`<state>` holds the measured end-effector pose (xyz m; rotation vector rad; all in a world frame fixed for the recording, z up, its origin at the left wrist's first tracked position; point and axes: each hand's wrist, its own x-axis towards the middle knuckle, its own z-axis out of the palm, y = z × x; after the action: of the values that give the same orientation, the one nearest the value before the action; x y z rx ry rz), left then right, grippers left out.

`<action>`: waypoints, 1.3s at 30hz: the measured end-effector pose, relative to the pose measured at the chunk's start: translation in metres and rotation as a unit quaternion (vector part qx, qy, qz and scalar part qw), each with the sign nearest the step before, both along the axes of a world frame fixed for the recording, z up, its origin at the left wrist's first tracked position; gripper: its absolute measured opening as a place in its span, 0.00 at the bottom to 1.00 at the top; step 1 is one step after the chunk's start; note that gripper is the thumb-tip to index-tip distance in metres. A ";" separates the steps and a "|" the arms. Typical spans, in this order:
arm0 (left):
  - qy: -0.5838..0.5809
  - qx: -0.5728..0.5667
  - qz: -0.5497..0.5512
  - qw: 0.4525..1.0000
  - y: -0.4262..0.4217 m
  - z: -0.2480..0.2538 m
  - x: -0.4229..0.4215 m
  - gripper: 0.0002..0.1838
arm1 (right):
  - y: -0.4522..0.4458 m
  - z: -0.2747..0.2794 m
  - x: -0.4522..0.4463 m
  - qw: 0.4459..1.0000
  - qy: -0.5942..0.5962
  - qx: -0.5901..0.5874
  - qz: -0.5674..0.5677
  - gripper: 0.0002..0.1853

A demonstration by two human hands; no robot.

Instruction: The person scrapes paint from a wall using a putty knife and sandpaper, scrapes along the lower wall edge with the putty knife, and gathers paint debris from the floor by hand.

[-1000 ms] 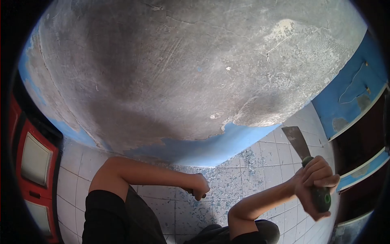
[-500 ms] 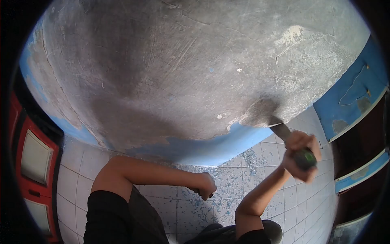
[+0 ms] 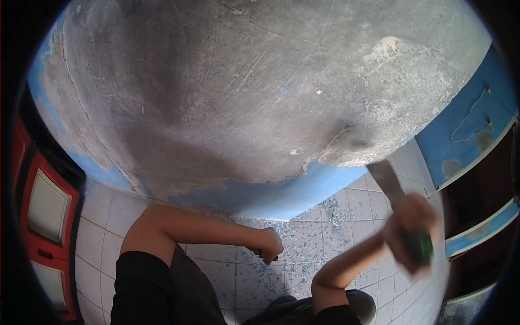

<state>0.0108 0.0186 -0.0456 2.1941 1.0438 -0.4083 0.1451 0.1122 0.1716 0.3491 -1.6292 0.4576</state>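
Note:
My right hand (image 3: pixel 411 230), smeared by motion, grips the dark and green handle of a paint scraper (image 3: pixel 385 180). Its flat metal blade points up and left, its tip close to the lower right edge of the wall (image 3: pixel 244 103); whether they touch I cannot tell. Most of that wall is bare grey plaster, with blue paint (image 3: pixel 271 189) left along the bottom. My left hand (image 3: pixel 268 246) is closed in a fist above the floor, at the middle of the view. A small dark bit shows at its fingers, too little to name.
Blue paint flakes (image 3: pixel 309 244) litter the pale tiled floor (image 3: pixel 211 254). At the left stands a red cabinet with pale panels (image 3: pixel 49 206). To the right are a blue wall (image 3: pixel 460 130) with a loose wire and dark shelves (image 3: pixel 482 184).
My right hand has moved down and slightly right with the scraper, drawing the blade away from the grey plaster. The left hand has hardly shifted.

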 end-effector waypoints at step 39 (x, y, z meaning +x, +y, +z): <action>-0.006 -0.018 0.040 0.999 0.001 0.012 0.006 0.18 | 0.006 0.000 -0.014 0.987 0.084 -0.136 0.019 0.37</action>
<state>0.0166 0.0195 -0.0338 2.1124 1.1067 -0.3749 0.1312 0.1184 0.1715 0.2073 -1.3783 0.6546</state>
